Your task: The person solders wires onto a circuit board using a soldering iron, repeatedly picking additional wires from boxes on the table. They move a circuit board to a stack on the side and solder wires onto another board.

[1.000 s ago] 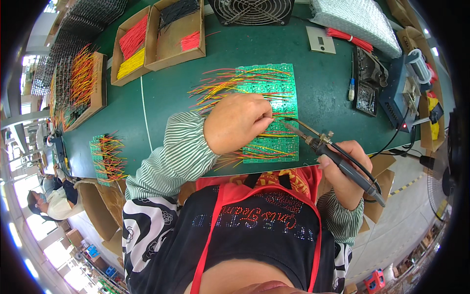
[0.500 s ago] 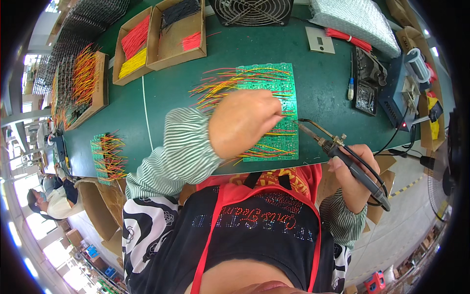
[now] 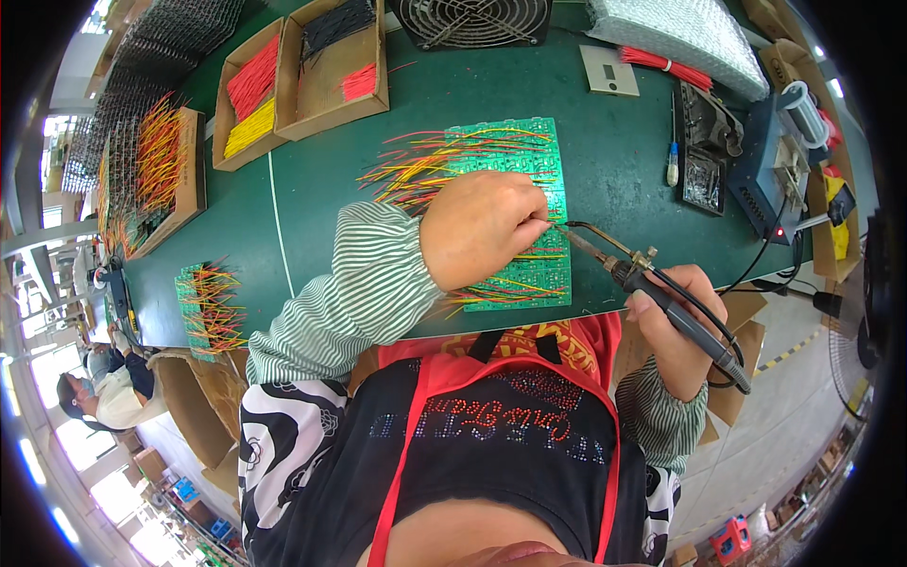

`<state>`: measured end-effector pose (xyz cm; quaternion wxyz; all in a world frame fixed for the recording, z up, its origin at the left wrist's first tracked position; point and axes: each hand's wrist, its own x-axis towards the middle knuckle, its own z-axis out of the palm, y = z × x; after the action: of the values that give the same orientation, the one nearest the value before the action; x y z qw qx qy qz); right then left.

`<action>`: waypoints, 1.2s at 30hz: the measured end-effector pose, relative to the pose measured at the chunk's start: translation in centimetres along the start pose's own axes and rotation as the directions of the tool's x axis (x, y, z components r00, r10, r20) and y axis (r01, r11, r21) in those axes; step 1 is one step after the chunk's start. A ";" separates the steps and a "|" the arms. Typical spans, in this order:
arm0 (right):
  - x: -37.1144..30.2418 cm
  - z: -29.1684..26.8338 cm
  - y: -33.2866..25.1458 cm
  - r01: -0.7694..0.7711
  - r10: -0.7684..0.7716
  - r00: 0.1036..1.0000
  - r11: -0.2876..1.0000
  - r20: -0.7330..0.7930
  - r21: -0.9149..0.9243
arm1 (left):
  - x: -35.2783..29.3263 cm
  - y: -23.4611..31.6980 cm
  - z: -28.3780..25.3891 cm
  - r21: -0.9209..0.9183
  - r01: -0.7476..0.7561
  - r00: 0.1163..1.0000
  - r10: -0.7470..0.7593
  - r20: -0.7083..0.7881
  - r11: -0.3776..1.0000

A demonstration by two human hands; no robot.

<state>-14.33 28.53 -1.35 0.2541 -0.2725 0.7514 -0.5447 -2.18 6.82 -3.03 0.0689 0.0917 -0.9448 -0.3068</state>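
A green circuit board panel point(image 3: 551, 151) lies on the table in front of me, with red and yellow wires point(image 3: 416, 170) reaching out over its left side. My left hand point(image 3: 482, 227) is over the middle of the board, thumb and finger pinched at the right edge on a thin wire, mostly hidden by the fingers. In my right hand point(image 3: 675, 317) is a soldering iron point(image 3: 680, 312) with a metal solder-feed tube point(image 3: 605, 236) along it. Its tip and the tube's end meet the board's right edge, close to my left fingertips.
Cardboard trays point(image 3: 354, 104) of red, yellow and black wires stand at the back left. A second wired board point(image 3: 194, 312) lies at the left. To the right are a screwdriver point(image 3: 673, 165), a black tray point(image 3: 701, 184) and a blue soldering station point(image 3: 761, 198). A fan point(image 3: 472, 21) stands at the back.
The view has shifted slightly. The iron's tip and feed tube have come closer to my left fingertips at the board's edge. My left hand keeps its pinch.
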 end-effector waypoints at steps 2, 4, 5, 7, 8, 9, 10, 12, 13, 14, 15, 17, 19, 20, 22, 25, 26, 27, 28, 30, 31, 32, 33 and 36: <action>0.0 -0.1 -0.1 0.012 -0.012 1.000 1.000 0.009 -0.026 | 0.0 0.0 -0.1 0.001 0.003 1.000 -0.003 0.007 1.000; 0.0 -0.1 -0.2 0.024 -0.024 1.000 0.998 0.017 -0.052 | 0.1 0.1 -0.1 -0.003 0.005 1.000 -0.004 0.014 1.000; -0.1 0.0 -0.1 0.030 -0.030 1.000 0.998 0.000 -0.049 | 0.1 0.1 -0.1 -0.003 0.005 1.000 -0.005 0.014 1.000; -0.2 0.1 -0.2 0.036 -0.037 0.999 0.998 -0.016 -0.047 | 0.0 -0.1 0.0 -0.002 -0.005 1.000 0.005 0.005 1.000; -0.2 -0.1 -0.4 0.030 -0.032 0.999 0.999 -0.036 -0.037 | 0.0 0.0 0.0 -0.003 -0.005 1.000 0.005 0.004 1.000; -0.3 -0.2 -0.6 0.025 -0.026 0.998 0.999 -0.055 -0.027 | 0.0 0.0 -0.1 -0.007 -0.003 1.000 0.003 0.008 1.000; -0.5 -0.4 -0.7 0.025 -0.027 0.998 0.999 -0.054 -0.029 | -0.1 0.0 -0.2 -0.012 0.000 1.000 0.000 0.011 1.000; -0.6 -0.9 -0.6 0.028 -0.029 0.999 0.999 -0.033 -0.036 | 0.0 0.1 -0.2 -0.017 0.005 1.000 -0.005 0.017 1.000; -0.7 -1.0 -0.6 0.028 -0.030 0.999 0.999 -0.033 -0.037 | 0.0 0.2 -0.3 -0.021 0.013 1.000 -0.012 0.022 1.000; -0.9 -1.0 -0.8 0.034 -0.035 0.999 0.999 -0.027 -0.041 | -0.1 0.2 -0.4 -0.023 0.013 1.000 -0.013 0.020 1.000; -1.0 -1.1 -0.9 0.039 -0.040 0.999 0.998 -0.021 -0.045 | -0.3 0.2 -0.5 -0.011 -0.016 1.000 0.016 -0.006 1.000; -1.5 -1.0 -1.1 0.047 -0.048 0.999 0.998 -0.012 -0.044 | -0.7 0.0 -0.9 -0.003 -0.049 0.998 0.049 -0.028 0.999; -1.9 -1.0 -0.7 0.049 -0.050 0.999 0.998 -0.011 -0.042 | -1.6 0.1 -2.1 0.088 -0.035 0.998 0.040 -0.055 0.996; -2.1 -0.8 -0.3 0.094 -0.092 0.995 0.994 0.025 -0.049 | -2.5 0.4 -2.8 0.080 -0.025 0.994 0.034 -0.106 0.996; -1.8 -0.5 -1.1 0.213 -0.199 0.974 0.968 0.112 -0.130 | -4.1 0.9 -3.8 0.034 0.006 0.998 -0.004 -0.068 0.999; -1.8 0.9 -1.9 0.255 -0.233 0.949 0.964 0.212 -0.080 | -6.3 0.8 -3.7 -0.050 0.090 0.996 -0.089 0.024 0.995; -1.6 1.2 -2.1 0.278 -0.246 0.936 0.955 0.252 -0.100 | -6.9 0.5 -3.4 -0.060 0.118 0.993 -0.116 0.036 0.991; -1.5 1.6 -2.1 0.280 -0.248 0.935 0.955 0.255 -0.098 | -7.4 0.3 -3.1 -0.070 0.145 0.989 -0.142 0.050 0.987; -1.5 2.0 -2.1 0.278 -0.250 0.932 0.958 0.262 -0.077 | -7.7 0.1 -2.9 -0.069 0.148 0.988 -0.145 0.047 0.987; -1.3 2.6 -2.0 0.279 -0.254 0.928 0.959 0.273 -0.058 | -7.9 -0.3 -2.5 -0.113 0.216 0.975 -0.209 0.072 0.970; -1.3 2.9 -1.9 0.279 -0.254 0.928 0.959 0.272 -0.057 | -8.0 -0.5 -2.4 -0.114 0.217 0.975 -0.211 0.068 0.969; -1.2 3.1 -1.8 0.278 -0.253 0.929 0.959 0.269 -0.059 | -8.0 -0.6 -2.3 -0.124 0.218 0.975 -0.211 0.070 0.968; -1.2 3.2 -1.8 0.281 -0.255 0.928 0.958 0.271 -0.062 | -8.0 -0.7 -2.3 -0.134 0.219 0.975 -0.210 0.073 0.967; -1.1 3.6 -1.8 0.302 -0.272 0.922 0.950 0.276 -0.075 | -7.8 -0.6 -2.4 -0.127 0.218 0.975 -0.209 0.079 0.968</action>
<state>-10.89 26.36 -0.49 0.2523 -0.4635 0.6933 -0.4907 5.97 6.68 -2.02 0.0109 0.1780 -0.9083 -0.3784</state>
